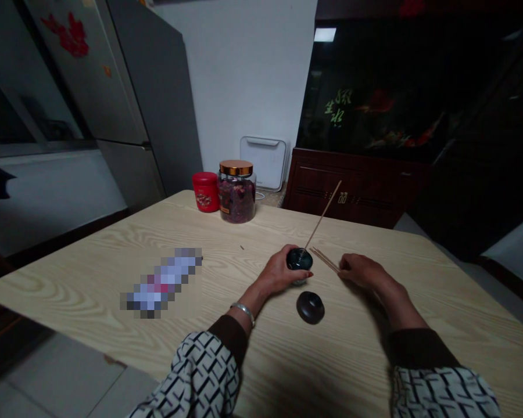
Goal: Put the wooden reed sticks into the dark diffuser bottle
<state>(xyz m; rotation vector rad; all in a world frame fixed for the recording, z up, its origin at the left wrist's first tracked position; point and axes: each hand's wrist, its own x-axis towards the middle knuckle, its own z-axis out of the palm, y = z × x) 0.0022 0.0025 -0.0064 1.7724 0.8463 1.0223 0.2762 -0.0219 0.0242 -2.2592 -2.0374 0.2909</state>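
My left hand (279, 270) grips a small dark teal ceramic pot (299, 259) on the pale wood table (226, 244). A thin incense stick (323, 216) stands tilted in the pot, leaning up and to the right. My right hand (358, 270) holds several thin incense sticks (325, 260), their tips pointing left towards the pot and not touching it. A dark brown round lid (310, 307) rests on the table just below the pot, between my hands.
A glass jar of dried rosebuds (236, 194) with a copper lid and a red tin (206, 191) stand at the table's far edge. A pixelated object (161, 283) lies to the left. A refrigerator (143, 98), dark fish tank (401, 87) and wooden cabinet (353, 188) surround the table.
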